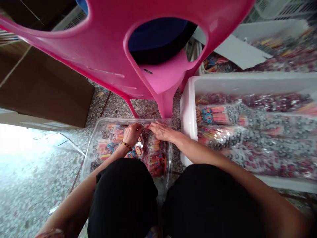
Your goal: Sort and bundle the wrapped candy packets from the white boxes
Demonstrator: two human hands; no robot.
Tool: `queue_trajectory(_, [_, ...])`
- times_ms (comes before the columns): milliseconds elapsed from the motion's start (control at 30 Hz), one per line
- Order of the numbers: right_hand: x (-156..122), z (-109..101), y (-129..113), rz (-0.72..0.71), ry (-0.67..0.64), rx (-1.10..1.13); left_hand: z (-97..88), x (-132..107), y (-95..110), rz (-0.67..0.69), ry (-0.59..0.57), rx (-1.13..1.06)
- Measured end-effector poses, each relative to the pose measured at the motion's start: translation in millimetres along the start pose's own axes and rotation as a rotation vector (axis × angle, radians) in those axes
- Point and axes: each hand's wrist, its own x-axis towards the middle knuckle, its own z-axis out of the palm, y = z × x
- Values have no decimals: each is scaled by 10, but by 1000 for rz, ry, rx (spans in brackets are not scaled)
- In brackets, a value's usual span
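A clear plastic bag (99,132) lies on the floor between my knees, filled with printed cartoon packets (156,162) of thin sticks. My left hand (132,134), with a gold bracelet at the wrist, is curled over the packets near the bag's far edge. My right hand (160,130) rests beside it with its fingers stretched toward the left hand, touching the same far edge of the bag. The fingertips of both hands meet over the packets; what they pinch is too small to see.
A pink plastic chair (111,49) stands right over the bag. A white foam box (188,109) full of the same packets sits at the right, another behind it. A brown cardboard box (44,92) is at the left. The floor is speckled terrazzo.
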Motion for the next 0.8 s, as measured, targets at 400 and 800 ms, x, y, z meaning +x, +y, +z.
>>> queue_trajectory(400, [20,-2,51,27,5,36,42,246,77,21,-166,68])
queue_trajectory(800, [22,-96,31,123,50,102,98,298,88,23,-115,-146])
